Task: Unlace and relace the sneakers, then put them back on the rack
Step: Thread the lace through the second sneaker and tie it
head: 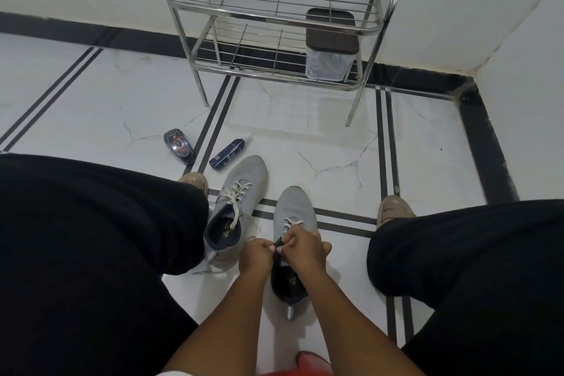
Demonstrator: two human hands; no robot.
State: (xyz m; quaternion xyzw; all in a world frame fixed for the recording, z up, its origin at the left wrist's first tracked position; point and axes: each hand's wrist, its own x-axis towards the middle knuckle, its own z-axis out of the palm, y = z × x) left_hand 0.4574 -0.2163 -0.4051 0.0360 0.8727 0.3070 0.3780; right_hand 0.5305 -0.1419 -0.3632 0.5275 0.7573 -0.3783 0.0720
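Two grey knit sneakers with white laces and dark navy linings sit on a white marble-look floor [305, 146], between the knees of a seated person in black trousers. The right sneaker [294, 210] points away from the viewer, toe toward a metal rack. Both hands meet over its upper eyelets. The left hand [256, 256] has its fingers curled, pinching the dark tongue and lace at the top of the shoe. The right hand [305, 246] is also curled, gripping the lace and tongue from the other side, its thumb touching the left hand's fingertips. A few crossings of white lace show ahead of the hands, toward the toe.

The left sneaker [241, 192] lies just beside it, angled slightly, toe pointing up and to the right. It is laced, with loose lace ends trailing into the opening, and no hand touches it.

Beyond the shoes lie one blue spray can [229, 154] on its side and one small dark shoe-polish sponge case [178, 145], near each other. Further off stands one chrome wire rack [274, 18] with two shelves against the wall. Its lower shelf holds one clear plastic box [328, 65] with a brown lid. Two tan slippers peek out from under the trouser legs.
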